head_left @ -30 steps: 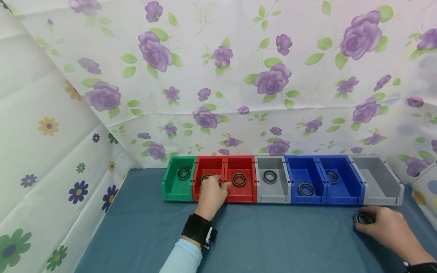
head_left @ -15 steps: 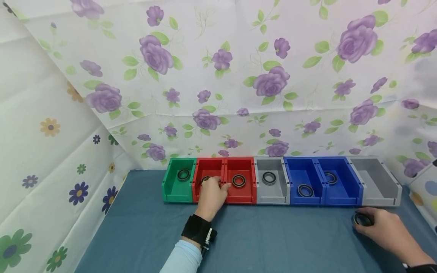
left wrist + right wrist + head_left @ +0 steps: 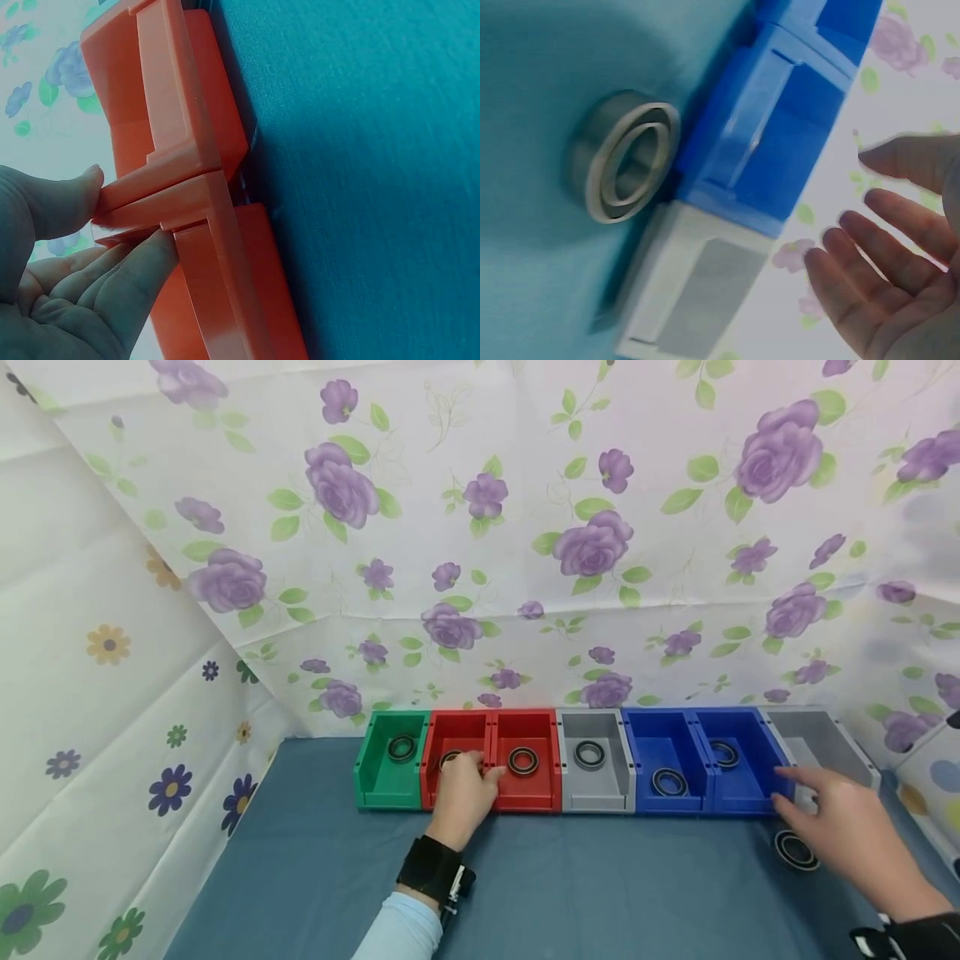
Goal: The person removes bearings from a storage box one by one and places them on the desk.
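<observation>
The left hand pinches the red bins, seemingly steadying them; the right hand, released, probably must next grip the nearest blue bin.

Along the far edge of the table stood a green bin, two red bins, a gray bin, two blue bins and a gray end bin. The left hand pinched the wall between the red bins. Near the table's right edge lay a dark ring, just beside the right hand.
</observation>
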Demonstrator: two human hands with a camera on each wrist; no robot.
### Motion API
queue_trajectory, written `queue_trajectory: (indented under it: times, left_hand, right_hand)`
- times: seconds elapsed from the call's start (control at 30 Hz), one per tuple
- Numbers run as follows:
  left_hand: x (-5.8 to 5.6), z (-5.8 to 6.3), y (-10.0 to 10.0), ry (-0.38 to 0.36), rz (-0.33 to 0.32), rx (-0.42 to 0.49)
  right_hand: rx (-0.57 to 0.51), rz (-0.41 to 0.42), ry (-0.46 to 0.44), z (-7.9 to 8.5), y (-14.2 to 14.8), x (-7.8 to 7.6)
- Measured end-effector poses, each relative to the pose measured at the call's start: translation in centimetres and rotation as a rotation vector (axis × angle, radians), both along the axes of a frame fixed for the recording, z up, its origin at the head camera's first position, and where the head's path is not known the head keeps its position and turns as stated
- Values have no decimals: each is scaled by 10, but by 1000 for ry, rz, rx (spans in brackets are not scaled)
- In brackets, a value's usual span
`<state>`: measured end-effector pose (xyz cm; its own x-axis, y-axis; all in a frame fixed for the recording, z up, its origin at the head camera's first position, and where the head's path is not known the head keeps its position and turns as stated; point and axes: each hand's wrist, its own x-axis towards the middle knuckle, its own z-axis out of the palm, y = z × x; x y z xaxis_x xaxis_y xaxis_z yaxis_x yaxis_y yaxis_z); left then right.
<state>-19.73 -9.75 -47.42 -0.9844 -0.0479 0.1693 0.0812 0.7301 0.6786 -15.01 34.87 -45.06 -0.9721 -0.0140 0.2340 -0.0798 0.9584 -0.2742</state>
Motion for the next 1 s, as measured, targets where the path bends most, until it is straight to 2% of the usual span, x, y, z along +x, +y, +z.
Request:
queue_trajectory:
  times: [0.1, 0.2, 0.47, 0.73, 1.0]
  left_hand:
    - [1, 0, -1, -10, 1, -2]
    - [2, -1, -1, -18, -4, 0]
    - [3, -3, -1, -5, -10, 7]
    - [2, -2, 0, -6, -2, 2]
    - [2, -1, -2, -15, 7, 7]
  right_hand:
    - [12, 59, 85, 8, -5, -9]
    - [22, 121, 129, 8, -9, -19]
    - [53, 226, 161, -7, -14, -44]
    - [58, 272, 58, -20, -13, -63]
    - [101, 288, 20, -31, -13, -74]
